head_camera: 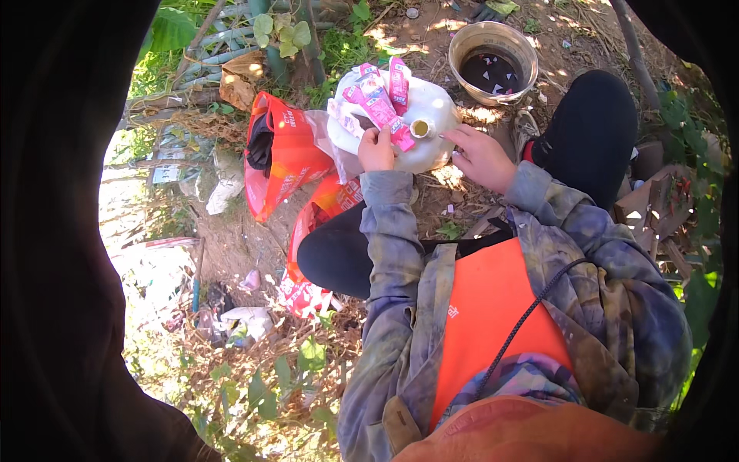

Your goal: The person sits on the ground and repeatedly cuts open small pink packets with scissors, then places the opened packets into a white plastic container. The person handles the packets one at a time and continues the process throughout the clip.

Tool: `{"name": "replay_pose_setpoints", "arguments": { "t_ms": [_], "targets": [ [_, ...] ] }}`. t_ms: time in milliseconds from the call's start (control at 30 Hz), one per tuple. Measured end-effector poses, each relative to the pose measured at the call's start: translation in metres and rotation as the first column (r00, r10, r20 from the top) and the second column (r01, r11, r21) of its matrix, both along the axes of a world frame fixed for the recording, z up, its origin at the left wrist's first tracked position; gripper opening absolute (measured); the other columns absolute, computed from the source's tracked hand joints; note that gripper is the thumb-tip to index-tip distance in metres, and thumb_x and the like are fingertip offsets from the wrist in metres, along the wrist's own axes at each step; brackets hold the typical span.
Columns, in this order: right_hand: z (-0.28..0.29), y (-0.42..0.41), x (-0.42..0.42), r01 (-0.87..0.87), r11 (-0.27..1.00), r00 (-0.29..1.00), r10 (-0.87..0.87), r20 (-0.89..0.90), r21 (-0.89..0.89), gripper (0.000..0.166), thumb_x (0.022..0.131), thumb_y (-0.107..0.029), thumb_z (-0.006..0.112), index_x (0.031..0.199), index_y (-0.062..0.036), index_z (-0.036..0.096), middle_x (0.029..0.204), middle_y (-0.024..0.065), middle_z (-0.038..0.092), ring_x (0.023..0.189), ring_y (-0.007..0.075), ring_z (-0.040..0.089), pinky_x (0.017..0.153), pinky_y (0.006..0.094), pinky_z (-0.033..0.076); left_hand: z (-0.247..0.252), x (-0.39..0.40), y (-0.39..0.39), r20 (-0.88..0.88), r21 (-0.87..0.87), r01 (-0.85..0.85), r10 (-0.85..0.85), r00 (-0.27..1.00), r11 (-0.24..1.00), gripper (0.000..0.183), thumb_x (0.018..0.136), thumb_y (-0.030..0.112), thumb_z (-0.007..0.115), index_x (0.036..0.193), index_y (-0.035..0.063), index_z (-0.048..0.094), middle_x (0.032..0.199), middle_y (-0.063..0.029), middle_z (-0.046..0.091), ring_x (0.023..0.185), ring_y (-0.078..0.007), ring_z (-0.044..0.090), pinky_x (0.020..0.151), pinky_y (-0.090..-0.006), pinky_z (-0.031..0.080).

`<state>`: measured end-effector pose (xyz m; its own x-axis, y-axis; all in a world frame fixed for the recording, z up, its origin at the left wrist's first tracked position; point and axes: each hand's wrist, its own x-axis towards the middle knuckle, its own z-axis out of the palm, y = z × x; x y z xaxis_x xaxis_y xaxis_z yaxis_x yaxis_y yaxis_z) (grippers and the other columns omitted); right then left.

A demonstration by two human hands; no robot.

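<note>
A large white plastic jug (436,107) lies before me, its round open neck (422,128) facing up. Several pink-and-white packets (375,104) are spread on top of it. My left hand (378,153) pinches the lower edge of a pink packet (399,134) near the neck, thumb and forefinger together. To the right of the neck is my right hand (484,157), its fingers bent at the jug's side. A tiny white bit shows by those fingertips; whether they grip it is unclear.
A bucket (493,95) holds dark liquid with several small white scraps. Red printed bags (291,156) stand left of the jug, one with dark material inside. A wooden stick (638,58) rises at the right. Bamboo poles (231,40), dry leaves and litter lie around.
</note>
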<state>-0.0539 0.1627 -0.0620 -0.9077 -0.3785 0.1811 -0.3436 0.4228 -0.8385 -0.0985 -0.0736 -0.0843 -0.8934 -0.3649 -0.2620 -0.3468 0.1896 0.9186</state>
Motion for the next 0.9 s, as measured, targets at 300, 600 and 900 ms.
{"name": "replay_pose_setpoints", "arguments": {
  "t_ms": [300,600,900],
  "targets": [
    [-0.015,-0.043,-0.003,0.235,0.733,0.651,0.369,0.664,-0.638,0.035,0.094,-0.014,0.055,0.126,-0.0002,0.053,0.107,0.0028,0.059,0.089,0.0086,0.057,0.080,0.0258,0.048,0.028,0.072,0.005,-0.143,0.458,0.076,-0.011,0.990,0.885,0.010,0.096,0.014,0.053,0.096,0.0052,0.057,0.072,0.0009,0.059,0.049,-0.0033,0.045,0.042,-0.0174,0.035],
    [-0.027,-0.097,-0.004,0.639,0.316,0.503,0.519,0.691,-0.702,0.022,0.096,-0.018,0.052,0.113,-0.0033,0.057,0.099,0.0037,0.063,0.089,0.0096,0.059,0.080,0.0259,0.049,0.023,0.083,0.021,-0.167,-0.088,0.241,-0.252,0.953,0.967,0.017,0.097,0.017,0.052,0.097,0.0005,0.057,0.083,-0.0056,0.060,0.069,-0.0109,0.054,0.061,-0.0283,0.044],
    [-0.038,-0.117,0.001,0.667,0.369,0.597,0.257,0.760,-0.648,0.028,0.097,-0.027,0.052,0.097,-0.0008,0.061,0.085,0.0066,0.064,0.074,0.0122,0.057,0.068,0.0300,0.047,0.045,0.050,0.057,-0.092,-0.621,0.145,-0.255,0.963,0.771,0.027,0.098,0.024,0.044,0.093,-0.0001,0.055,0.073,-0.0219,0.058,0.064,-0.0360,0.056,0.060,-0.0434,0.043]
  ]
}}
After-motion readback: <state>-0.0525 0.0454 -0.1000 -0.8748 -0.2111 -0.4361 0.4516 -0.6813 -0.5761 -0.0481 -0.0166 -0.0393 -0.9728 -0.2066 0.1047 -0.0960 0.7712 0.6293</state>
